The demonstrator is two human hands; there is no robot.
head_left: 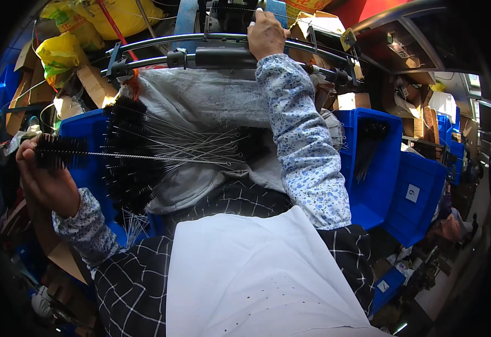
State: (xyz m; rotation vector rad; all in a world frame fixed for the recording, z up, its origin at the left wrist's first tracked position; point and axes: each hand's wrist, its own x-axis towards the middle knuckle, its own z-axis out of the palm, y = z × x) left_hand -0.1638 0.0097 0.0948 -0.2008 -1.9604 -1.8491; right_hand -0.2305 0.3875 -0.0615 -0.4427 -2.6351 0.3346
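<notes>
My left hand [49, 182] is closed round the bristle end of a black bottle brush [61, 151]. Its twisted wire stem stretches right, over a heap of similar brushes [192, 147] on a grey-white cloth [200, 95] across my lap. Their black heads lie left, their looped wire ends right. My right hand [266, 36] reaches far forward to a machine with metal rods [228, 38] and a black roller [223, 58]. Its fingers are bent close to a dark bristly piece [231, 8] in the machine; what they grip, if anything, is hidden.
Blue bins stand at both sides: one on the left [83, 126], partly under the heap, and one on the right [383, 163] with more brushes [369, 137]. Yellow bags [60, 53] and cardboard [95, 85] crowd the far left. A red bar [113, 25] slants behind the machine.
</notes>
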